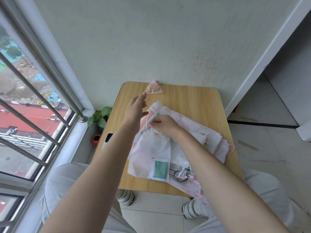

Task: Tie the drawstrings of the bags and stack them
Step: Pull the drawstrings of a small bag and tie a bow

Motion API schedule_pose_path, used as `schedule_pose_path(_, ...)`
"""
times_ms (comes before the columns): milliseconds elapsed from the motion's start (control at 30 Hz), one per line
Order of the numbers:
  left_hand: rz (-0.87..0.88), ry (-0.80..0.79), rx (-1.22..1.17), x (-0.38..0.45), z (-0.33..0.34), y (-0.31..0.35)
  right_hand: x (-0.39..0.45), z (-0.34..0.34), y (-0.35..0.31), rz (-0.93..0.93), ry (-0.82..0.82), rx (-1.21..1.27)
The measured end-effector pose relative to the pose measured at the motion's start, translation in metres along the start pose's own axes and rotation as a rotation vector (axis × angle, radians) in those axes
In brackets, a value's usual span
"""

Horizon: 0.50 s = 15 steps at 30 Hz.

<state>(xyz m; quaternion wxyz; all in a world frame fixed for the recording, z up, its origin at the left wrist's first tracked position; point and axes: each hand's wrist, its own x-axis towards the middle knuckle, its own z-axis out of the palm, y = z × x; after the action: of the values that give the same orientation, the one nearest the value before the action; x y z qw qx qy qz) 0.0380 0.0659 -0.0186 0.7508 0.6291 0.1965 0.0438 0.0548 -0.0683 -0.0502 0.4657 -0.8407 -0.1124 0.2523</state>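
A small pink tied bag [153, 89] lies at the table's far edge by the wall. My left hand [136, 108] hovers just short of it with fingers straight and nothing in them. A heap of white and pale pink drawstring bags [193, 132] covers the middle of the table. On the heap lies a white bag [152, 148] with a gathered neck. My right hand [164, 126] pinches the white drawstring [148, 126] at that neck, beside a pale green patterned bag [152, 120]. A small packet with a green square [159, 169] rests on the near part of the heap.
The small wooden table [193, 101] stands against the wall. A phone [107, 139] lies at its left edge. A potted plant [100, 117] and a red pot [96, 140] sit on the floor by the barred window. Loose cords [182, 175] lie near the front edge.
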Motion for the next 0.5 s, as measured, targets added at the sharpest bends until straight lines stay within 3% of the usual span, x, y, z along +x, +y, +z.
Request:
schedule_pose_path(67,-0.054,0.096,0.171,-0.002,-0.004,-0.008,-0.001,-0.004,0.000,0.023,0.048,0.222)
schedule_pose_path(167,-0.235,0.007,0.340,-0.014,-0.003,-0.019,0.000,-0.011,0.003,0.064,0.104,0.426)
schedule_pose_path(367,-0.343,-0.081,0.448,-0.018,0.000,-0.028,0.004,-0.016,0.005,0.096,0.116,0.636)
schedule_pose_path(500,-0.348,-0.163,0.652,-0.018,-0.001,-0.030,0.006,-0.018,0.004,0.117,0.187,0.607)
